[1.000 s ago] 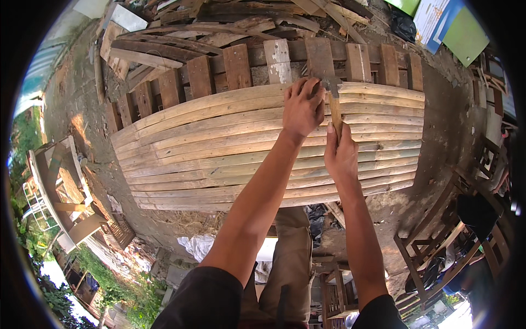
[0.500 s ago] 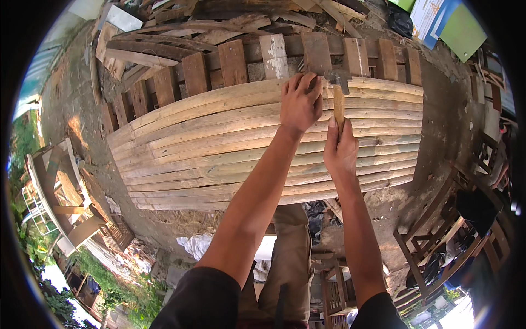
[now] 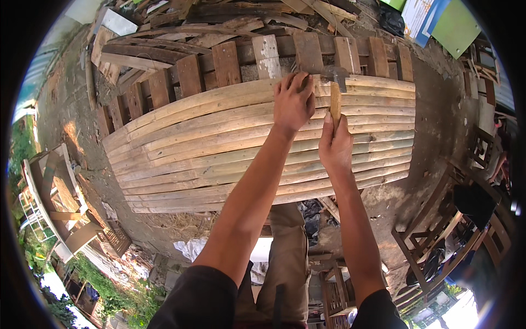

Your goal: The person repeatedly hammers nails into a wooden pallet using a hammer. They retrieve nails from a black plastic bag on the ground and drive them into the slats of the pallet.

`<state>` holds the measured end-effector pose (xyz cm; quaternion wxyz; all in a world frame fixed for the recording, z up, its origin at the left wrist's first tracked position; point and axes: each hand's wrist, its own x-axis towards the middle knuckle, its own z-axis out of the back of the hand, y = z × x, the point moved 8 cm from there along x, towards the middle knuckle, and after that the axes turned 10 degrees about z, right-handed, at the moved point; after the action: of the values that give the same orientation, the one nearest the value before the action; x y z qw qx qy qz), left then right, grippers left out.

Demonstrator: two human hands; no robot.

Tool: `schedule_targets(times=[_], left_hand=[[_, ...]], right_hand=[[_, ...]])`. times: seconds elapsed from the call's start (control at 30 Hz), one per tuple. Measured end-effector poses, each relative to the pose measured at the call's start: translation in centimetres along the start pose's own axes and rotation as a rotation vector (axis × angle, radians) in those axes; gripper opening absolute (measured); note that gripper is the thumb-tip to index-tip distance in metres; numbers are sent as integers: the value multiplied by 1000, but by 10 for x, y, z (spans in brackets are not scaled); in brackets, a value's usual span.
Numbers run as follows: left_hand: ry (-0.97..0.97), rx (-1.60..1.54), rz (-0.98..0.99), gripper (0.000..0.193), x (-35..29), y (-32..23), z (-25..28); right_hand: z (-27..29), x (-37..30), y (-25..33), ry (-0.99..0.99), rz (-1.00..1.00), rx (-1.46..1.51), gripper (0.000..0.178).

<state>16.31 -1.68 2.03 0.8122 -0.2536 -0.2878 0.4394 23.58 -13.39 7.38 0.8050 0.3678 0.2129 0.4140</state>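
A slatted bamboo panel (image 3: 219, 148) lies in front of me, its long light slats running left to right. At its far edge my left hand (image 3: 294, 101) is closed, fingers bent over the outermost slat; whatever the fingertips pinch is too small or hidden to name. Just to its right my right hand (image 3: 336, 143) is wrapped around the wooden handle of a hammer (image 3: 335, 101), thumb along the handle. The dark metal hammer head sits over the panel's far edge, close beside the left fingertips.
Beyond the panel runs a row of wooden boards like a pallet (image 3: 224, 63), with a pile of scrap planks (image 3: 181, 41) behind it. Wooden furniture frames (image 3: 433, 236) stand at the right. A broken cabinet-like frame (image 3: 57, 203) lies at the left on the dirt ground.
The whole view has shifted slightly, so the panel and hands appear a little farther left. Both hands keep their places, and the hammer head stays by the far edge.
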Motion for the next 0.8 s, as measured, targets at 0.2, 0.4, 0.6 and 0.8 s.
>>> schedule_targets(times=[0.2, 0.4, 0.6, 0.8], left_hand=[[-2, -9, 2, 37, -1, 0, 1], [-7, -10, 0, 36, 1, -2, 4], [194, 268, 19, 60, -27, 14, 4], [280, 315, 91, 67, -28, 14, 5]], right_hand=[[0, 1, 4, -3, 63, 4, 24], [-1, 2, 2, 21, 72, -45, 21], [14, 3, 24, -18, 84, -33, 21], [4, 1, 8, -1, 89, -40, 18]])
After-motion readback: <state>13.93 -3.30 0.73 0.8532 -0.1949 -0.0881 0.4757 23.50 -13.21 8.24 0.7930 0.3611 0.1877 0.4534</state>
